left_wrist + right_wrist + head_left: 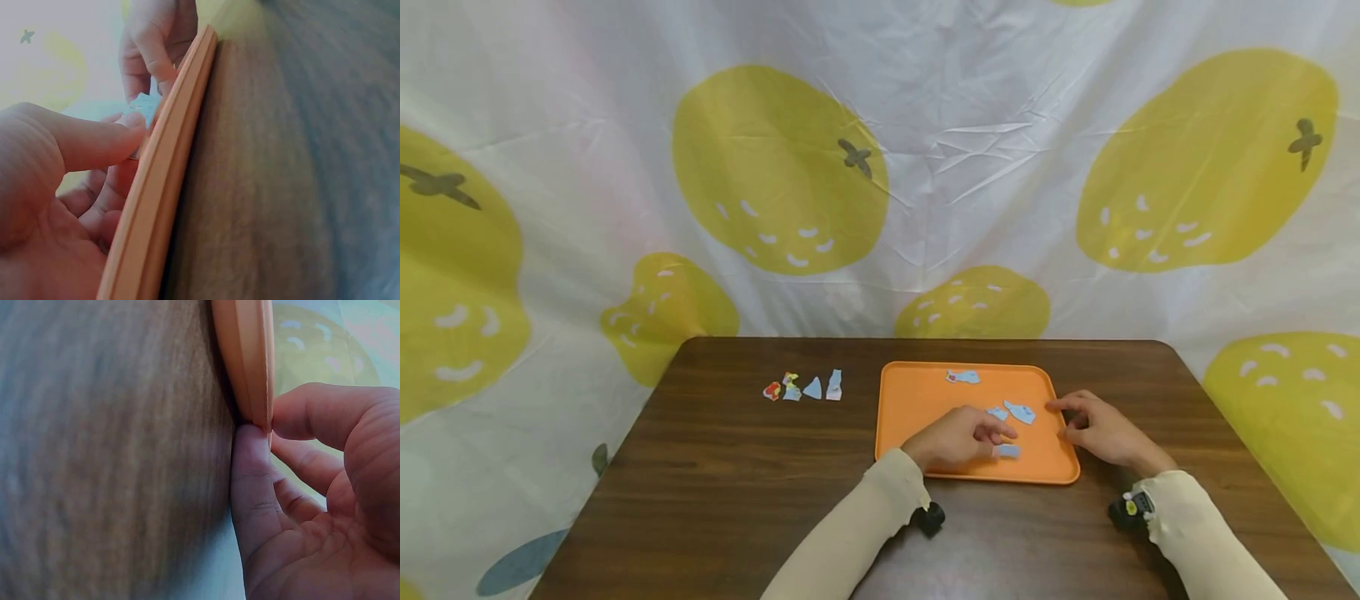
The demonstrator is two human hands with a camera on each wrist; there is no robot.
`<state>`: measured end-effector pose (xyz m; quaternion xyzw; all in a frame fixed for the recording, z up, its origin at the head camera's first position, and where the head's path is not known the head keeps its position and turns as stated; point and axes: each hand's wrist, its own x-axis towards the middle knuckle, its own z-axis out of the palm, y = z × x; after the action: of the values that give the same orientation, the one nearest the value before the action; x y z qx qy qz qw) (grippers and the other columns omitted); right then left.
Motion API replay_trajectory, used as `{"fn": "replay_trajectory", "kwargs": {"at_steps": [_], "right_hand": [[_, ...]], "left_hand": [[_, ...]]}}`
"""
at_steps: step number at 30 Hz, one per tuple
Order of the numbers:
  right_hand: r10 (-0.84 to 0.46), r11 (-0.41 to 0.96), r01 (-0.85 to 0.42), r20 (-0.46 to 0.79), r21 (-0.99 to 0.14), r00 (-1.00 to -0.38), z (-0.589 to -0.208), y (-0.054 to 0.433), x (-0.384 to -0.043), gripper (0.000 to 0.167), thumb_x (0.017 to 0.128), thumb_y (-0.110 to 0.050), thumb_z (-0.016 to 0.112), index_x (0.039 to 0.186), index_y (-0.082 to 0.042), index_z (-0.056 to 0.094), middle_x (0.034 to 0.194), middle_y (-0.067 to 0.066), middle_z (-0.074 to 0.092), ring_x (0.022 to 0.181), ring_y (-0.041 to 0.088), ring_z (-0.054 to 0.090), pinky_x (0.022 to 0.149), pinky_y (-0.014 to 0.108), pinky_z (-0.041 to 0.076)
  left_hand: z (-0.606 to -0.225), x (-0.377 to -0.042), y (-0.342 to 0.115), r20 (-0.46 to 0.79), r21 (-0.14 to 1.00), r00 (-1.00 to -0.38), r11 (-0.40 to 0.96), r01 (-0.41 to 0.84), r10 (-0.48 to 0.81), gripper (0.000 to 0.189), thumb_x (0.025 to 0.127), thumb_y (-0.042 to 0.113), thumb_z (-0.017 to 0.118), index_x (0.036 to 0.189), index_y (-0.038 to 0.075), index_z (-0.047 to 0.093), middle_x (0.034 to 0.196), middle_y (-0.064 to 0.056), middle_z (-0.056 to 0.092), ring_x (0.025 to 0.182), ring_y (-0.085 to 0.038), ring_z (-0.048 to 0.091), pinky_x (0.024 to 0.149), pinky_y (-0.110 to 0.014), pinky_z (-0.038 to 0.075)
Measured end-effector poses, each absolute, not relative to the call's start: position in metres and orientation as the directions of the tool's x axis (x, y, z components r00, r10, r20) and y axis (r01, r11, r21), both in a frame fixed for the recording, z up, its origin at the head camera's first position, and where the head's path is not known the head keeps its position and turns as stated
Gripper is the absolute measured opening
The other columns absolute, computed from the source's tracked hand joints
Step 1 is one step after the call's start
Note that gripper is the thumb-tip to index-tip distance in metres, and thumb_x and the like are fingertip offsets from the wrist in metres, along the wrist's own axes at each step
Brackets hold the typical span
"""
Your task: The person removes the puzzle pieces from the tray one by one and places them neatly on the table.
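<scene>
Four paper scraps in a row on the worktop (737,475), all left of the orange tray (910,404), level with its far half. Order from left: red-and-yellow scrap (772,390), yellow-and-blue scrap (792,387), plain triangular scrap (813,388), tall narrow scrap (834,385) nearest the tray.

Next, left sleeve (850,517), cream, comes in from the near side of the tray; black wrist unit (932,518) sits just off the tray's near edge. Left hand (958,437) is over the tray's near half: fingers bent, nearly closed, thumb tip over the left end of a pale blue scrap (1008,451), pinching it. Which finger backs the thumb is hidden.

Three more scraps in the tray: red-marked scrap (964,377) by the far edge; small blue scrap (997,412) mid-tray, partly behind the left hand; larger pointed scrap (1021,412) just right of it, toward the tray's right side.

Right hand (1101,429) at the tray's right rim: fingers bent, partly open, thumb and a fingertip both touching the rim. Can't tell if it grips or only rests there. Right sleeve (1210,533), also cream, well right of the tray's near corner.

Lemon-print curtain (962,167) hangs behind the tray, full width.
</scene>
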<state>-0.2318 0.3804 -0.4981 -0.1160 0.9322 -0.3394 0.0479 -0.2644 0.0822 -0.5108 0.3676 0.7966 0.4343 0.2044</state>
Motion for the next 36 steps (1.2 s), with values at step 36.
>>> {"fn": "replay_trajectory", "kwargs": {"at_steps": [36], "right_hand": [[-0.267, 0.714, -0.203, 0.006, -0.670, -0.964, -0.498, 0.380, -0.231, 0.047, 0.091, -0.006, 0.078, 0.136, 0.000, 0.067, 0.132, 0.021, 0.059, 0.088, 0.012, 0.061, 0.072, 0.023, 0.052]], "left_hand": [[-0.494, -0.283, 0.033, 0.003, 0.955, -0.754, 0.221, 0.196, 0.656, 0.046, 0.090, 0.007, 0.082, 0.135, 0.011, 0.070, 0.100, -0.002, 0.070, 0.083, -0.020, 0.075, 0.062, -0.030, 0.052]]}}
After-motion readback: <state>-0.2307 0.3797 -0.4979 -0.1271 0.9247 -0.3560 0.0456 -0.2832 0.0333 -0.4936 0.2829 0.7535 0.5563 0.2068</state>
